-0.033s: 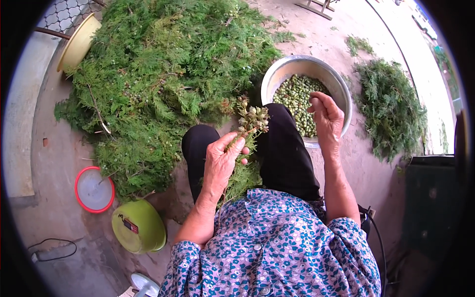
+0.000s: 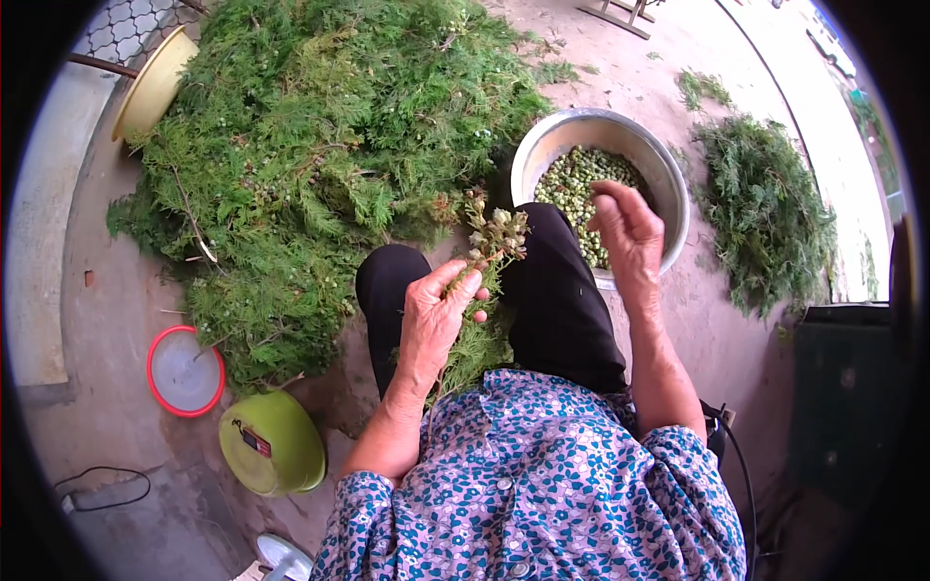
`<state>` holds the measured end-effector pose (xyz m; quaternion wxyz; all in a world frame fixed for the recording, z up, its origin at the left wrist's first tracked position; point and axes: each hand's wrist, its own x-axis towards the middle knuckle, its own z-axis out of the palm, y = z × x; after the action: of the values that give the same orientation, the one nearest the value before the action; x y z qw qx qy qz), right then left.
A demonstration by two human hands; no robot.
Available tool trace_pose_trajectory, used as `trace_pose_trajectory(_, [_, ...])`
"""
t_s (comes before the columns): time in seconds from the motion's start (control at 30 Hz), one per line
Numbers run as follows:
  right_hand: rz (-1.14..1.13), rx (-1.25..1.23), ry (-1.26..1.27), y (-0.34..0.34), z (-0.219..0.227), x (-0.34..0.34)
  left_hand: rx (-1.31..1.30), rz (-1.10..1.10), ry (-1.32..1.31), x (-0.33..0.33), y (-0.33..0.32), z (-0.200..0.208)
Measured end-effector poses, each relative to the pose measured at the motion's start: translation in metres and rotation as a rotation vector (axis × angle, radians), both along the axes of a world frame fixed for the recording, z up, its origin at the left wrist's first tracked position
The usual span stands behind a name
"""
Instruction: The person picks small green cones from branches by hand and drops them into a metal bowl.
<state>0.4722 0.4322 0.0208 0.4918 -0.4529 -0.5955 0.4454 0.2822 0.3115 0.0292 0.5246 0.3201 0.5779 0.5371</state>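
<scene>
My left hand [image 2: 431, 315] is closed around a leafy evergreen sprig [image 2: 475, 353] above my lap. A cluster of pale green seed cones [image 2: 497, 234] sticks out past its thumb and fingers. My right hand [image 2: 635, 237] is raised over the near right side of a wide metal basin [image 2: 679, 208]. Its fingers are bent, with a gap between the index finger and thumb, and nothing shows in them. Many small round green cones [image 2: 567, 184] lie in the basin, partly hidden by that hand and my right knee.
A large heap of cut evergreen branches [image 2: 320, 145] spreads ahead and left. A smaller pile [image 2: 765, 213] lies right of the basin. At left are a yellow basin [image 2: 153, 82], a red-rimmed round lid-like thing [image 2: 184, 373] and a green tub [image 2: 276, 445]. A dark box [image 2: 841, 397] stands at right.
My right hand has shifted slightly left, toward the sprig. My left hand and the sprig stay almost in place.
</scene>
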Motion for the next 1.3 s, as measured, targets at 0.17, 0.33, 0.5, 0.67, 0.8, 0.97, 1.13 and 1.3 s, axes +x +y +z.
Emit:
trace_pose_trajectory(0.17, [0.296,0.161,-0.162,-0.032,0.013,-0.049,-0.01,-0.05,0.185,0.006,0.002,-0.002])
trace_pose_trajectory(0.33, [0.085,0.274,-0.153,-0.039,0.006,-0.069,0.037,-0.017,0.342,0.012,0.003,0.003])
trace_pose_trajectory(0.5, [-0.049,0.164,-0.133,-0.036,-0.003,-0.073,-0.048,-0.045,0.387,0.017,0.002,0.018])
trace_pose_trajectory(0.67, [0.102,-0.341,0.255,-0.033,-0.014,-0.066,-0.059,-0.062,0.422,0.02,0.003,0.026])
trace_pose_trajectory(0.8, [0.256,-0.727,0.513,-0.035,0.001,-0.063,0.011,-0.079,0.577,0.017,0.002,0.014])
trace_pose_trajectory(0.97, [0.19,-0.598,0.349,-0.033,-0.007,-0.07,0.086,-0.104,0.753,0.02,0.001,0.0])
trace_pose_trajectory(1.13, [0.03,-0.401,0.177,-0.029,-0.018,-0.07,0.088,-0.139,0.739,0.024,0.004,0.005])
trace_pose_trajectory(1.3, [-0.064,-0.509,0.401,-0.016,-0.023,-0.067,0.11,-0.139,0.703,0.034,0.006,0.002])
